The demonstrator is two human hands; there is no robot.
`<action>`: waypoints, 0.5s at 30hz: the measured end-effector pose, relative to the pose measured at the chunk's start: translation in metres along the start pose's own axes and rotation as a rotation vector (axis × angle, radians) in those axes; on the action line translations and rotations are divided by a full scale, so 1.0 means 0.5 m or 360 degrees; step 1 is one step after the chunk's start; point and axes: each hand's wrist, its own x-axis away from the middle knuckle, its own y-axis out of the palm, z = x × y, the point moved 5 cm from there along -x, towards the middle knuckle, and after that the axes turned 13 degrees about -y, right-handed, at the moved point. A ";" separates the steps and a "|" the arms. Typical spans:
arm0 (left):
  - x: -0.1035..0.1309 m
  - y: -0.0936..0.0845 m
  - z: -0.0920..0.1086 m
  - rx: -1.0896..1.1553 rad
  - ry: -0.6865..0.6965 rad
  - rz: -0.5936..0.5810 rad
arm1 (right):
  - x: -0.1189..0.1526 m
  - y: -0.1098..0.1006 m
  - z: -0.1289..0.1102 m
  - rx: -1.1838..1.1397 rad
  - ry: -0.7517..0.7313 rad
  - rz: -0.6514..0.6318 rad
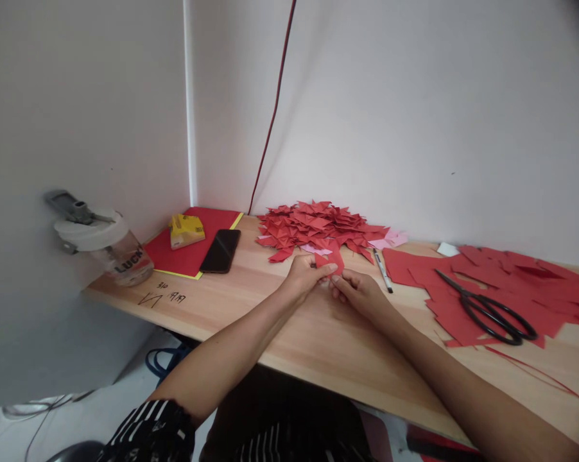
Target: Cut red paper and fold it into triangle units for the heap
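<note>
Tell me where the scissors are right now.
In the head view, the scissors lie on the cut red paper sheets at the table's right, to the right of the pen and both hands.

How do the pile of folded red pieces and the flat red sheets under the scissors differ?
The folded pile sits by the wall, ahead of both hands; the flat sheets lie to the right. The pile is heaped, small pointed shapes with a few pink ones mixed in; the sheets are larger, spread flat and overlapping, with black scissors on top. Both are red paper on the wooden desk.

The hands' fingers hide most of the red paper piece (331, 262).
</note>
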 end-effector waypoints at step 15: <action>-0.021 -0.018 0.001 -0.0430 0.0237 0.0111 | -0.006 0.002 0.012 0.0019 -0.0128 0.0018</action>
